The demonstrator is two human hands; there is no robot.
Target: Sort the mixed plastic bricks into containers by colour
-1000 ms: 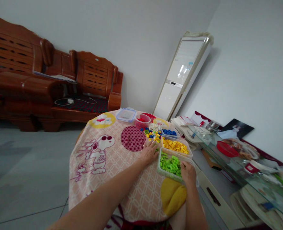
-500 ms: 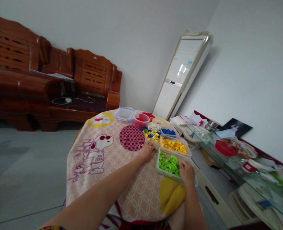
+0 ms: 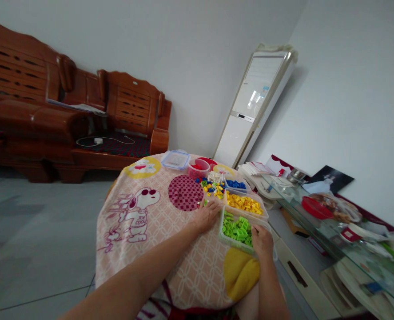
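Note:
My left hand (image 3: 208, 216) is low over the tablecloth, just left of the boxes, its fingers bent. A small green toy brick (image 3: 205, 203) shows between the thumb and fingers. Just beyond lies a mixed pile of toy bricks (image 3: 214, 189) in yellow, blue, white and green. My right hand (image 3: 263, 241) is closed at the right side of a clear plastic box (image 3: 235, 244) of light green bricks (image 3: 236, 228). What its fingers grip is hidden. Behind that stand a box of yellow bricks (image 3: 243, 203) and one of blue bricks (image 3: 236, 184).
A round tub of red bricks (image 3: 198, 168) and a clear lid (image 3: 176, 160) lie at the table's far side. A patterned cloth (image 3: 157, 249) covers the round table. A cluttered glass-topped cabinet (image 3: 320, 231) stands to the right, a wooden sofa (image 3: 126, 111) to the left.
My left hand has shifted slightly, and a green brick now shows between its thumb and fingers. My right hand stays at the green bricks' box. The whole view has moved a little.

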